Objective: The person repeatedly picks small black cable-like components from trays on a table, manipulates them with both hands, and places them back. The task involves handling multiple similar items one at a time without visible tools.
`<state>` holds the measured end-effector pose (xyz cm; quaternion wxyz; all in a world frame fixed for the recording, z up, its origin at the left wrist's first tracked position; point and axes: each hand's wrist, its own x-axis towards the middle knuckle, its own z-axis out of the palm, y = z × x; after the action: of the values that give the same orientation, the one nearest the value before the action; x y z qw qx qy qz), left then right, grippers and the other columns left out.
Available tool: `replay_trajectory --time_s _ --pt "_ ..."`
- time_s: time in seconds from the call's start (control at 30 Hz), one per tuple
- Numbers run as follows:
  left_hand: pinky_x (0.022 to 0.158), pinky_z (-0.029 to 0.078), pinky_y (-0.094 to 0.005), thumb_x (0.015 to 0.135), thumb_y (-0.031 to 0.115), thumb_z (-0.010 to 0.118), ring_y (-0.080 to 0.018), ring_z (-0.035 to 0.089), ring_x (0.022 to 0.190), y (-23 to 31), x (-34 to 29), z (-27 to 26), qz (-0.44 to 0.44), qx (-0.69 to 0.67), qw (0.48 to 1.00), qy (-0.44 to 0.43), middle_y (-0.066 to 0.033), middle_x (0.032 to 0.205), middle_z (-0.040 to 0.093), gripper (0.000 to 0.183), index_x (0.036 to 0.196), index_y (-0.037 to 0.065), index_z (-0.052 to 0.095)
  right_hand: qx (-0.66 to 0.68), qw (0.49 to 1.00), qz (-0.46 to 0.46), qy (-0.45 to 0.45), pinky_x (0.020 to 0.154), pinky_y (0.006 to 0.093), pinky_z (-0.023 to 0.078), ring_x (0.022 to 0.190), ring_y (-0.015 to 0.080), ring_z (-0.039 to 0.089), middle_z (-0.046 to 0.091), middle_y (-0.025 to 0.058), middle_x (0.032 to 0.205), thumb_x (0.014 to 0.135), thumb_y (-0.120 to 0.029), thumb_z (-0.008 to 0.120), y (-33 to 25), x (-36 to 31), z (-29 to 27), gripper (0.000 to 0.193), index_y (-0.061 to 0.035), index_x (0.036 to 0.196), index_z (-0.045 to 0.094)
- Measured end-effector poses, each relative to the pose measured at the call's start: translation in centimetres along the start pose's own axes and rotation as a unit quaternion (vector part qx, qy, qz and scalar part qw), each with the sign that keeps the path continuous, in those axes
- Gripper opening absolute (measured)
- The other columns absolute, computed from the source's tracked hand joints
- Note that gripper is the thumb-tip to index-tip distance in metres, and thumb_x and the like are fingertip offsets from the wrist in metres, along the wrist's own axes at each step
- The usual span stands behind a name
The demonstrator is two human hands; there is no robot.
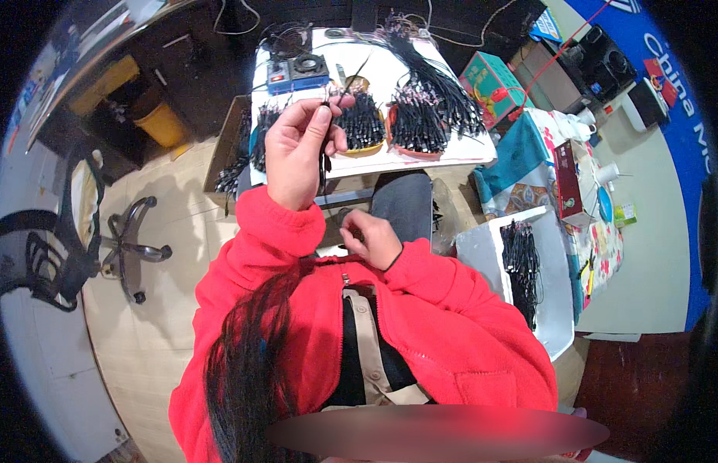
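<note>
Above the near edge of the white table (459, 148), my left hand (295, 154) pinches a thin black cable (325, 171) between thumb and fingers. Part of the cable hangs below the hand. My right hand (372, 238) is lower, in front of my body near my lap, with its fingers curled in; what they hold, if anything, is hidden. Just beyond my left hand, short black cables with pale ends (361, 122) fill a yellow-rimmed container. Another bunch of black cables (417, 123) sits to the right in an orange container.
A blue device with a round black part (306, 71) stands at the table's far left. Long loose cables (440, 73) spread over its far right. A white foam box (555, 309) with more cables is at right, a cardboard box (220, 158) at left. An office chair (135, 243) stands left.
</note>
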<state>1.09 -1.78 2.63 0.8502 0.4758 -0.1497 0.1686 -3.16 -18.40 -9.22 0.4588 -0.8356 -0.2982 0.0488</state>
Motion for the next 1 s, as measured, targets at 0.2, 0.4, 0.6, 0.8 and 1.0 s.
replay_trajectory --time_s 0.2,0.4,0.6,0.8,1.0 --pt "0.052 0.035 -0.0176 0.096 0.009 0.051 -0.0043 0.04 0.058 0.5 -5.0 -0.9 -0.012 0.055 0.997 0.045 -0.0103 0.093 0.066 0.014 0.101 -0.001 0.059 0.058 0.994 -0.054 -0.073 0.07 0.0348 0.051 0.079 0.0253 0.065 0.065 0.0142 0.088 0.085 -0.02 0.066 0.1 1.8 -1.5 0.023 -0.003 0.1 0.06" --pt "0.054 0.035 -0.0183 0.096 0.009 0.051 -0.0054 0.041 0.058 0.0 -7.8 -1.0 -0.045 0.063 0.997 0.017 -0.0117 0.093 0.066 0.014 0.101 -0.001 0.06 0.332 0.94 -0.059 0.052 0.07 0.0219 0.047 0.079 0.0081 0.059 0.065 0.0047 0.091 0.091 -0.012 0.06 -4.6 4.7 -8.0 0.021 0.0005 0.107 0.06" --pt "0.052 0.038 -0.017 0.095 0.01 0.053 -0.0047 0.048 0.058 -0.7 -8.7 -0.4 -0.073 0.051 0.996 -0.013 -0.0095 0.091 0.067 0.013 0.1 -0.001 0.06 0.285 0.95 -0.072 0.107 0.066 0.0198 0.047 0.075 0.0065 0.059 0.065 0.0027 0.088 0.085 -0.008 0.068 -7.1 4.4 -8.2 0.014 -0.001 0.098 0.065" --pt "0.052 0.04 -0.018 0.095 0.01 0.053 -0.0057 0.053 0.059 -0.4 -8.6 -0.1 -0.073 0.07 0.995 0.012 -0.0093 0.091 0.068 0.015 0.102 -0.001 0.061 0.142 0.961 -0.173 0.162 0.066 0.0219 0.047 0.074 0.0096 0.06 0.065 0.0057 0.083 0.083 0.0 0.067 -8.2 3.1 -7.4 0.008 0.0028 0.09 0.065" --pt "0.05 0.037 -0.0162 0.094 0.009 0.056 -0.0026 0.048 0.058 -0.3 -9.2 0.7 -0.054 0.142 0.988 -0.001 -0.0031 0.079 0.064 0.016 0.104 -0.001 0.063 0.111 0.953 -0.206 0.19 0.058 0.0219 0.045 0.065 0.0113 0.059 0.064 0.0056 0.076 0.082 -0.004 0.068 -8.4 3.1 -7.0 0.006 0.0007 0.085 0.066"
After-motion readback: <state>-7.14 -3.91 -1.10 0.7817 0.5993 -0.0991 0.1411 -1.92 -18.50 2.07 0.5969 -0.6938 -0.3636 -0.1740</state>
